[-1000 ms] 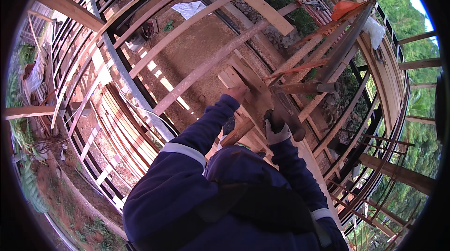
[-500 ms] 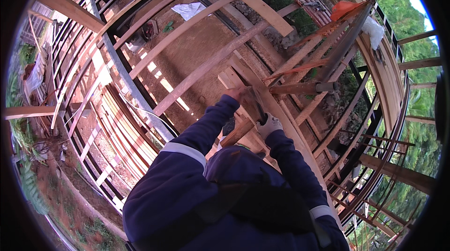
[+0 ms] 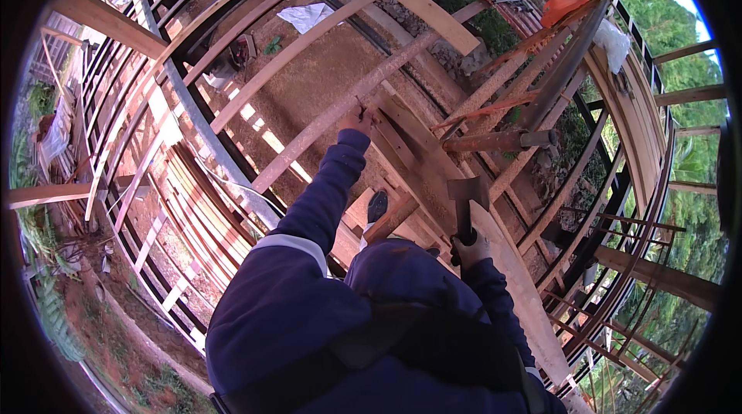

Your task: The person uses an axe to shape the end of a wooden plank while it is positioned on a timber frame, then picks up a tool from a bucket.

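My right hand (image 3: 470,250), in a dark-palmed glove, is closed round the dark handle of a hatchet (image 3: 468,190). Its broad flat head points away from me, just above a wide plank (image 3: 506,248). My left hand (image 3: 357,120) reaches farther forward, by the far end of a narrower wooden piece (image 3: 393,139). Its fingers look curled, and a small dark tip shows beyond them; what they hold I cannot make out. Between my arms a short wooden block (image 3: 391,218) slants up near my knee.
Long timber beams (image 3: 340,109) cross the open frame ahead, over bare earth. A rusty pipe (image 3: 495,142) juts in at right. Stacked boards (image 3: 209,205) lie at left. A shoe (image 3: 377,205) shows below me; a white sheet (image 3: 305,17) lies beyond.
My right hand has drawn the hatchet back and to the right, off the wooden piece. My left hand has slid forward and left, away from the hatchet.
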Demonstrator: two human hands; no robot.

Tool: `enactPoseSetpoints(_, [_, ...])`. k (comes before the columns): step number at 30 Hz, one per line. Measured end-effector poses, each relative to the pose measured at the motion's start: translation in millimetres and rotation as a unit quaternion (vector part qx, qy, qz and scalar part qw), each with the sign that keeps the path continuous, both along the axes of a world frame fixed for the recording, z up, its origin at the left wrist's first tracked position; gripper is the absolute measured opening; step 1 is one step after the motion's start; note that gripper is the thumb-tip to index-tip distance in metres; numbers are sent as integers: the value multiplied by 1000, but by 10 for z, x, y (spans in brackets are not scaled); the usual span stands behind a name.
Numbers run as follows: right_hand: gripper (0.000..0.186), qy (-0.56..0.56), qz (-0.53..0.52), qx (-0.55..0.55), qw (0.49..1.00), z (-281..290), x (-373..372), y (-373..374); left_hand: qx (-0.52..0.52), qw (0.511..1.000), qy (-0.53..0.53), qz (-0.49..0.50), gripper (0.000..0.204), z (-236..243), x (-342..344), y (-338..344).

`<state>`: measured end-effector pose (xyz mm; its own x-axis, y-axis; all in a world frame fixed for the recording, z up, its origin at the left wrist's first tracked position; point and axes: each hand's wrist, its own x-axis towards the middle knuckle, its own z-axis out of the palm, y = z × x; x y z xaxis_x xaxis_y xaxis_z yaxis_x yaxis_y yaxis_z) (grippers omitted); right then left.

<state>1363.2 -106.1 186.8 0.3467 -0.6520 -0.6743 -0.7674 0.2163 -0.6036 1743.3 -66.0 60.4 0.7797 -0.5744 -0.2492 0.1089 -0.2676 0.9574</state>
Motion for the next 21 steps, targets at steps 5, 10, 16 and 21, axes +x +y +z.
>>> enactPoseSetpoints(5, [15, 16, 8, 25, 1000, 45, 61, 10, 203, 958, -175, -102, 27, -137, -184, 181])
enactPoseSetpoints(10, [16, 38, 70, 14, 997, -13, 274, -47, 194, 949, -223, -107, 28, -456, -259, 250])
enactPoseSetpoints(16, [15, 17, 148, -78, 986, 56, 851, -128, 220, 945, -201, -134, 26, -379, -205, 356])
enactPoseSetpoints(21, [27, -12, 231, -201, 952, 165, 1314, -211, 253, 933, -202, -156, 28, -366, -190, 407])
